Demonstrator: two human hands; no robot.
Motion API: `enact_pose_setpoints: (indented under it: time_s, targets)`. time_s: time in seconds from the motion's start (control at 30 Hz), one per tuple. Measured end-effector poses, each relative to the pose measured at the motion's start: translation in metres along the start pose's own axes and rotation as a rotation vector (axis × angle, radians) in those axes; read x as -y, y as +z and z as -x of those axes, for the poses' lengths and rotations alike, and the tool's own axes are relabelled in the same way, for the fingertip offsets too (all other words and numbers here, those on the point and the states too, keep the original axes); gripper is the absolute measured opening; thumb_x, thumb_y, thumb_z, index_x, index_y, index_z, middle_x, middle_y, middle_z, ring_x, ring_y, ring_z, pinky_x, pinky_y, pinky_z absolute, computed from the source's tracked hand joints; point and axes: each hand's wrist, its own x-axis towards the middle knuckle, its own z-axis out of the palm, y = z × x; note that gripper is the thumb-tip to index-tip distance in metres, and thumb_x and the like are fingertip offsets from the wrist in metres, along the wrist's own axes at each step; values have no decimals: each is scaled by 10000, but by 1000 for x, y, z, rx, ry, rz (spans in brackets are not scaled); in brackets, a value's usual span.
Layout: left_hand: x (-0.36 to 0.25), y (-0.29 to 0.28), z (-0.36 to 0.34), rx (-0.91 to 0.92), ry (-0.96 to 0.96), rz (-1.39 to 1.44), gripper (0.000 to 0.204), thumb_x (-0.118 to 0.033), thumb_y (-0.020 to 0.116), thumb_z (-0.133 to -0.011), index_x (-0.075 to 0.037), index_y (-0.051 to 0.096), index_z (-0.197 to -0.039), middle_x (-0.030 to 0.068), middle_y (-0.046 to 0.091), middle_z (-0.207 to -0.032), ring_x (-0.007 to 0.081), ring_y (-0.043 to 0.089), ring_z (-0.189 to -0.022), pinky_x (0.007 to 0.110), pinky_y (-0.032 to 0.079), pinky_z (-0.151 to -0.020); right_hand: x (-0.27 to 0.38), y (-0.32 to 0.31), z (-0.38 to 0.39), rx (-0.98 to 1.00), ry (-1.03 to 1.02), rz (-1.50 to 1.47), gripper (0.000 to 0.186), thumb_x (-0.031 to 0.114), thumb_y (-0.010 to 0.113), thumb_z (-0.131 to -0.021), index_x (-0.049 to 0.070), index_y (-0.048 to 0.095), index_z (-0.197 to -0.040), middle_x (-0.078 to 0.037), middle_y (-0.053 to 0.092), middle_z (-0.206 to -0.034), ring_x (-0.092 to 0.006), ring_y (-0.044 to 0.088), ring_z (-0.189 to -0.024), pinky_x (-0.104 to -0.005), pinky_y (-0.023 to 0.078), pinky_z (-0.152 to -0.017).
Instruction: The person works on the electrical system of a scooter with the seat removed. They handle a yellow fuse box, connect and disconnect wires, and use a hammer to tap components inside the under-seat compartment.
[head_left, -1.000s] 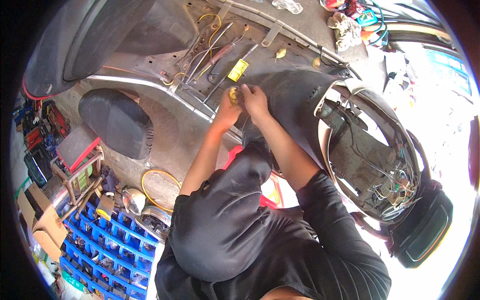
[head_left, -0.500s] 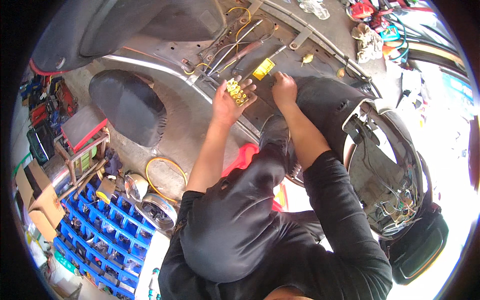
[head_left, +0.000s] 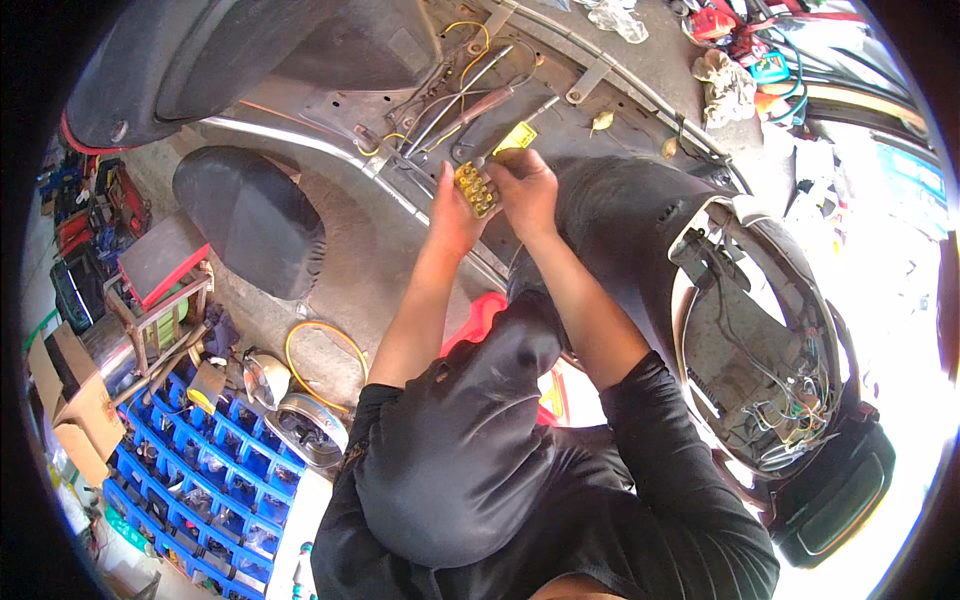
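Note:
My left hand (head_left: 455, 218) is curled around a small yellow block (head_left: 474, 188) with several round, metallic-looking bits set in rows. My right hand (head_left: 526, 195) has come right up beside it. Its thumb and fingers are pressed together at the block's right side; whatever they may hold is hidden. Just beyond my right hand, a yellow box (head_left: 517, 137) lies on the dark metal floor panel (head_left: 575, 125). Near it on the panel are a screwdriver-like tool with a brown handle (head_left: 487, 104) and a long metal rod (head_left: 460, 98).
A black scooter seat (head_left: 245, 220) lies on the ground at left. Blue parts bins (head_left: 205, 470) and a red-topped stool (head_left: 160, 265) stand lower left. At right is an opened scooter body (head_left: 755, 350) with loose wires. A yellow cable loop (head_left: 325, 365) lies near a wheel hub (head_left: 308, 425).
My right hand has moved left, from above the panel to the yellow block in my left hand. The left hand's fingers have closed more around the block. The view has shifted slightly.

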Motion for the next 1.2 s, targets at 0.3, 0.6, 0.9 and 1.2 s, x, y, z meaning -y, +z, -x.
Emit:
enact_pose_setpoints:
  time_s: [0.3,0.6,0.9,1.2]
  targets:
    - [13,15,5,59,78,-36,576,-518,388,-1033,-26,528,-1298,105,608,-1240,237,572,-1169,406,431,-1006,-6,-6,22,-38,-138,272,105,16,716,-813,-2,668,-905,-109,709,-807,-169,689,-721,-298,542,-698]
    - [25,-8,10,-68,71,-127,538,-500,398,-1039,-24,583,-1210,99,638,-1134,226,598,-1072,388,460,-951,-23,-11,45,-28,-206,394,112,30,717,-817,5,677,-919,-92,709,-836,-138,662,-717,-279,529,-685]
    - [31,-8,21,-83,16,-90,539,-499,409,-1036,-15,581,-1198,110,640,-1126,236,617,-1051,393,485,-927,-30,-19,45,-3,-75,360,166,48,706,-820,-1,681,-977,-115,718,-880,-159,683,-761,-295,543,-705]
    - [37,-17,20,-76,21,-48,531,-490,401,-1042,-19,572,-1216,110,634,-1136,231,613,-1045,387,481,-932,-35,-21,54,7,-71,416,195,60,693,-829,-3,674,-1013,-143,726,-935,-215,711,-807,-327,552,-739]
